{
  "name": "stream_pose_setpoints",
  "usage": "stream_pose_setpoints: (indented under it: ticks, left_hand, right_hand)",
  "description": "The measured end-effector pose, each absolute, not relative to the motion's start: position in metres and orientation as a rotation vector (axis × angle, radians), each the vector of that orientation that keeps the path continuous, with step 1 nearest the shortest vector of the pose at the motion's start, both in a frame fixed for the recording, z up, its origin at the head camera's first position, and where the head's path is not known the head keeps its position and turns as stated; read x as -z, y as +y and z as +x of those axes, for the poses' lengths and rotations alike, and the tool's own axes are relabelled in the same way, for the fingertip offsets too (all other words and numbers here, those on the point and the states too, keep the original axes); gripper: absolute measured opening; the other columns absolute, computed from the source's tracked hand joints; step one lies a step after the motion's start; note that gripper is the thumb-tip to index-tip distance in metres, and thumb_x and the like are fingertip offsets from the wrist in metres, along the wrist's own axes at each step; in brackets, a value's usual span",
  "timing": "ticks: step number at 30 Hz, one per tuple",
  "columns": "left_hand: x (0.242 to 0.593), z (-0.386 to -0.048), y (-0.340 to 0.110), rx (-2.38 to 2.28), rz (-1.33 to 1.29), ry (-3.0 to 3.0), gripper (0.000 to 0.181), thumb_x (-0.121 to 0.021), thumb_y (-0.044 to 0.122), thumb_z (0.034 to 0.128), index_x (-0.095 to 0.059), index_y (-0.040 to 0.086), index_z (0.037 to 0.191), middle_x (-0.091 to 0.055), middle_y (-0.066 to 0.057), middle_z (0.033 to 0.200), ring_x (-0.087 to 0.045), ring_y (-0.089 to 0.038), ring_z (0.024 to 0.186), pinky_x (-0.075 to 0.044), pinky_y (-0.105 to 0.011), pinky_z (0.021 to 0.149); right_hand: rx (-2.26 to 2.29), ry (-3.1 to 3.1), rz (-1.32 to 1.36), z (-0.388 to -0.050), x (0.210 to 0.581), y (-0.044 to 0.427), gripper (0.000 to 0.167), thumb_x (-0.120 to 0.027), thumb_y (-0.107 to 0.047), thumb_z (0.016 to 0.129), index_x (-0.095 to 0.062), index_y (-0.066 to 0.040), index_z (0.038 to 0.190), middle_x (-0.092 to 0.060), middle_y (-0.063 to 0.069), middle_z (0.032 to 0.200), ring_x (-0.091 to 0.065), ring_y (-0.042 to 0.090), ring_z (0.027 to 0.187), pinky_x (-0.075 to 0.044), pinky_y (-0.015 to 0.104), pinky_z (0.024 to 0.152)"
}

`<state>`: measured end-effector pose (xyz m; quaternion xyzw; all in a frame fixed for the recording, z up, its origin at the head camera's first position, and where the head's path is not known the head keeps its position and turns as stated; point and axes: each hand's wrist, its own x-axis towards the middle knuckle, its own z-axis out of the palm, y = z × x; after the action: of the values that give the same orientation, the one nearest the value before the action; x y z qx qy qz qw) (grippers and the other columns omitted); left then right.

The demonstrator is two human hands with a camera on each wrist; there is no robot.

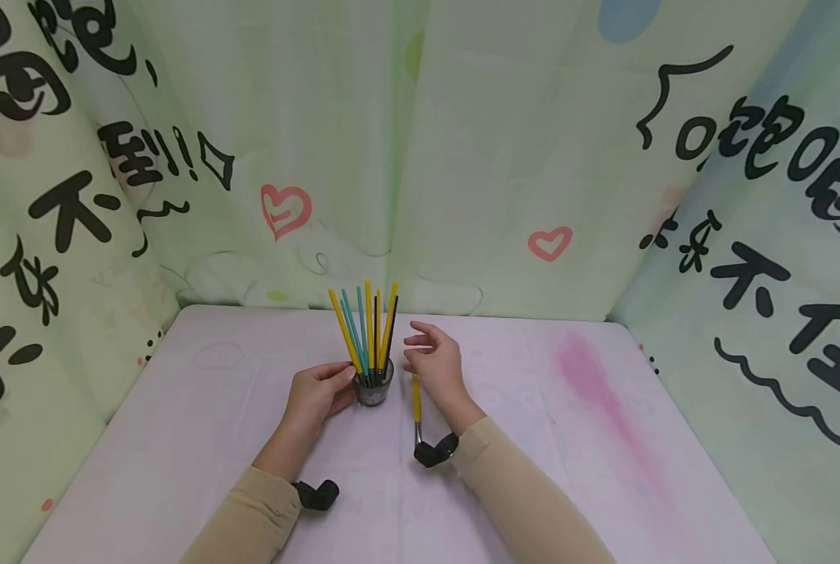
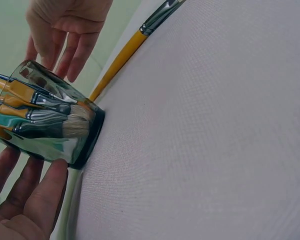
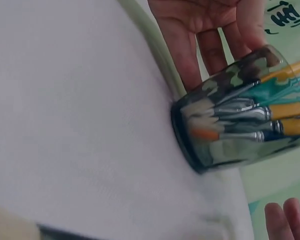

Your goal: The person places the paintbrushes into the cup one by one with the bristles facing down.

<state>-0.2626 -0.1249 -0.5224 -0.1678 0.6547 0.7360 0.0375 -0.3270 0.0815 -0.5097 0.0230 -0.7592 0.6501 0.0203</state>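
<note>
A dark, see-through glass cup (image 1: 373, 392) stands upright on the table, holding several paintbrushes (image 1: 368, 333) with yellow, teal and black handles. Their bristles point down inside, as the left wrist view shows. My left hand (image 1: 314, 398) grips the cup from the left, thumb near the rim. To the right of the cup, my right hand (image 1: 439, 366) hovers with loosely bent fingers and holds nothing. Below it a single yellow-handled paintbrush (image 2: 121, 57) lies on the table, its tip towards me. Part of its handle is hidden by the right hand in the head view.
The table (image 1: 251, 470) has a pale pinkish cover with a pink smear (image 1: 603, 392) on its right. A light green curtain (image 1: 490, 157) with black lettering and hearts hangs behind and on both sides. Small black devices (image 1: 317, 495) sit at both wrists.
</note>
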Motion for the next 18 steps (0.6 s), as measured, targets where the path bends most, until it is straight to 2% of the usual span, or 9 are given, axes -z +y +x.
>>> stream_pose_setpoints:
  ticks: [4,8,14,18]
  left_hand:
    - [0.521,-0.262,-0.125,-2.261,-0.515,2.005,0.034,-0.074,0.015,0.1029,-0.074,-0.001,0.133,-0.074,-0.022,0.132,-0.077,-0.023,0.107,-0.063,-0.049,0.101]
    - [0.521,-0.262,-0.124,-2.261,-0.521,1.996,0.034,-0.074,0.015,0.1029,-0.074,-0.001,0.132,-0.074,-0.022,0.132,-0.076,-0.022,0.106,-0.063,-0.049,0.102]
    - [0.52,-0.262,-0.125,-2.253,-0.524,2.0,0.034,-0.074,0.017,0.1031,-0.074,-0.001,0.133,-0.073,-0.023,0.134,-0.076,-0.023,0.108,-0.062,-0.048,0.102]
    - [0.52,-0.261,-0.125,-2.248,-0.519,2.004,0.035,-0.074,0.017,0.1031,-0.073,-0.001,0.133,-0.072,-0.024,0.134,-0.076,-0.025,0.109,-0.062,-0.048,0.102]
  right_hand:
    - [-2.001,-2.379,0.033,-0.327,0.513,0.087,0.053,-0.07,0.008,0.093,-0.068,-0.011,0.143,-0.074,0.027,0.122,-0.075,0.032,0.096,-0.07,0.037,0.073]
    - [-1.943,-2.438,-0.018,-0.327,0.514,0.092,0.054,-0.069,0.006,0.093,-0.067,-0.009,0.144,-0.074,0.024,0.117,-0.075,0.034,0.09,-0.07,0.039,0.072]
    - [-1.844,-2.533,-0.085,-0.324,0.514,0.096,0.053,-0.074,0.006,0.091,-0.067,-0.006,0.142,-0.072,0.017,0.107,-0.071,0.025,0.074,-0.069,0.037,0.065]
    - [-1.771,-2.606,-0.112,-0.323,0.515,0.098,0.053,-0.077,0.005,0.09,-0.068,-0.006,0.141,-0.072,0.014,0.103,-0.067,0.021,0.071,-0.068,0.036,0.061]
